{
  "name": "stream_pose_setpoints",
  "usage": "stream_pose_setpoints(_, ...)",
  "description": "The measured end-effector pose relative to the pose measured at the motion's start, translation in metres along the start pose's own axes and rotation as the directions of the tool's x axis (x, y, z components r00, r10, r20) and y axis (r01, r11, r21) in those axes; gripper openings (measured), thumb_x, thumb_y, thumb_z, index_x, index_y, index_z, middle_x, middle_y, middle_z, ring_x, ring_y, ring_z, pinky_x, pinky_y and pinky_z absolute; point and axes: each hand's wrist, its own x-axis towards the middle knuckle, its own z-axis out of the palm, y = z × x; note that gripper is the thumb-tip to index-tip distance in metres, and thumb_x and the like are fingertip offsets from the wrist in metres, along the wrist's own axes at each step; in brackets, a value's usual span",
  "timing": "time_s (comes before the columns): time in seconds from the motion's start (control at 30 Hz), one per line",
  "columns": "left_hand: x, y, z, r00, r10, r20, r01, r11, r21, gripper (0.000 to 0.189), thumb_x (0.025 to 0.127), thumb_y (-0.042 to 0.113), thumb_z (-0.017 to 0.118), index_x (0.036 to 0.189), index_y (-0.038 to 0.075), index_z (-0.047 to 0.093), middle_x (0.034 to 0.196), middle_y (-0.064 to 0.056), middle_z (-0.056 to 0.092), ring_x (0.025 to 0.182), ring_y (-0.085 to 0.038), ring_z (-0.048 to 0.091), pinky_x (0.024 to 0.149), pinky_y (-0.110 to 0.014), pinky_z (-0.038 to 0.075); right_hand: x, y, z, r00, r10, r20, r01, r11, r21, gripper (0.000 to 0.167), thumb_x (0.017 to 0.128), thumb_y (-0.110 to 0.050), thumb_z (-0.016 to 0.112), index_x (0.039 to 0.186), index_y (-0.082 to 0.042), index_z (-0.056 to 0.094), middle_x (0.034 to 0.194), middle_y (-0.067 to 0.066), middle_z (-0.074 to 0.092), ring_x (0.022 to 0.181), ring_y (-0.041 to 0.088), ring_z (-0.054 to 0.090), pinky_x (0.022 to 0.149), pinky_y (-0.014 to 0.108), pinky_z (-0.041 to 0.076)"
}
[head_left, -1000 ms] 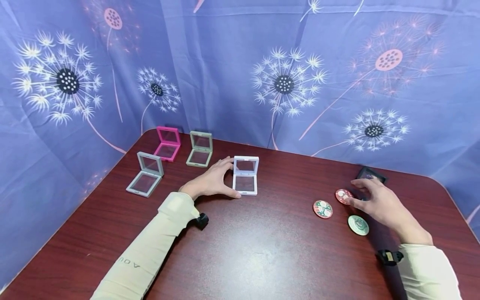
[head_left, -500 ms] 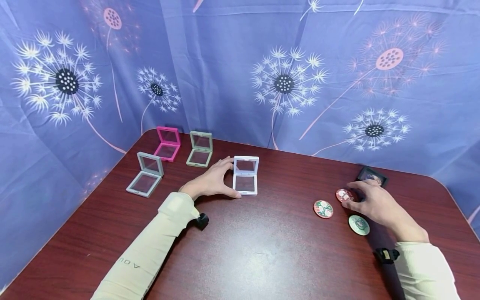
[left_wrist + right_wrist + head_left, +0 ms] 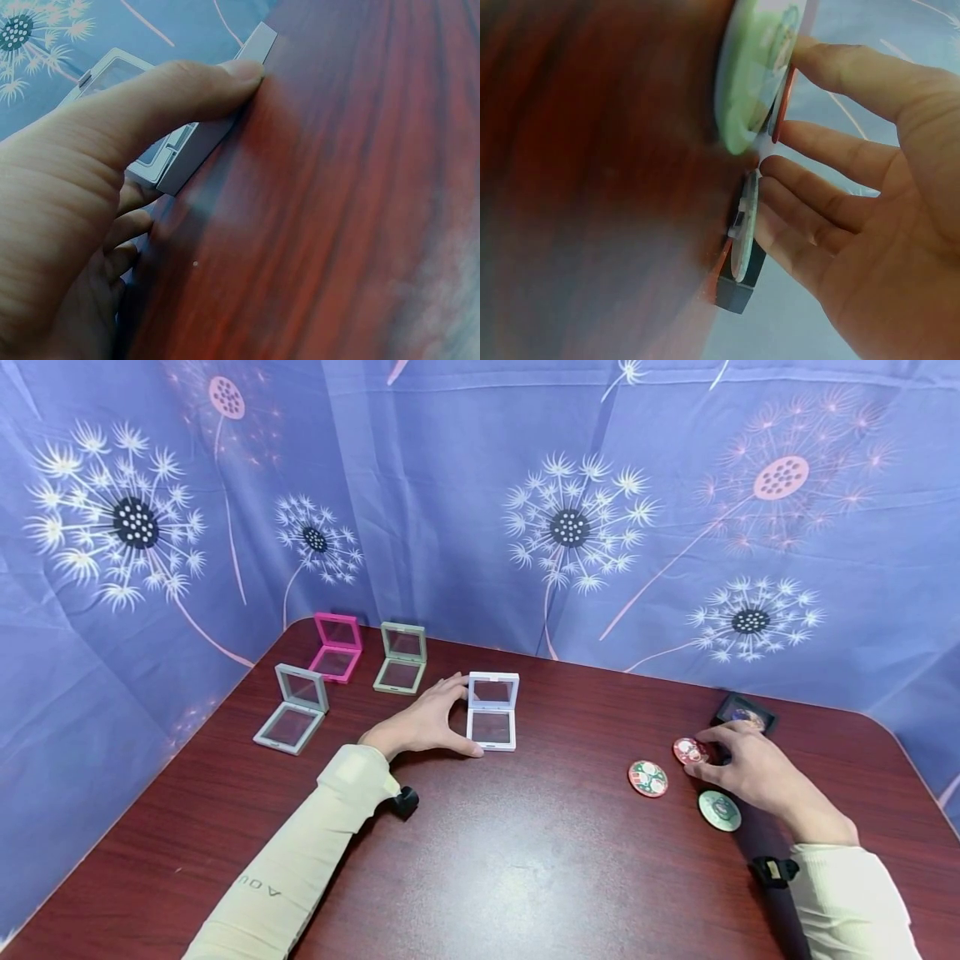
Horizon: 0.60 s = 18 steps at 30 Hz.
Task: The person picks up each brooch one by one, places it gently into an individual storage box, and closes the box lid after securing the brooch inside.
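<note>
My left hand [image 3: 423,720] holds a small white hinged display frame [image 3: 512,731], which stands with its lid raised. Its thumb lies along the frame's front edge in the left wrist view, while the other fingers reach behind its left side. At the right, my right hand [image 3: 757,768] pinches a round red badge [image 3: 686,751] between thumb and index finger. A pale green badge [image 3: 750,82] is close to the thumb in the right wrist view. Below the curled fingers there, another round badge [image 3: 744,240] shows edge-on, hidden by the hand in the head view.
A red-and-green badge [image 3: 647,778] lies left of the right hand; a black frame [image 3: 742,711] is behind it. Open pink [image 3: 336,662], green [image 3: 399,675] and grey [image 3: 288,727] frames stand at the left. A blue dandelion-print cloth [image 3: 450,510] borders the table.
My right hand has moved slightly left and its thumb and index finger have come onto the red badge. The left hand and the white frame stay in place.
</note>
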Motion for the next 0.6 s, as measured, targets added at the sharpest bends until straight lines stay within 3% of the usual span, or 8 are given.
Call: stream_pose_setpoints(0.6,-0.0005,0.001,0.0,1.0,-0.011,0.015,0.011,1.0,0.001,0.092,0.075,0.051,0.093,0.145,0.005,0.054,0.176,-0.011,0.016,0.163,-0.031,0.006,0.129,-0.054,0.013,0.0022,0.0009,-0.0009,1.0,0.011,0.012,-0.011,1.0,0.003,0.045,0.088,-0.027,0.085,0.112,0.008,0.07,0.113,0.032,0.065,0.111,0.053,0.058,0.092,0.068,0.048)
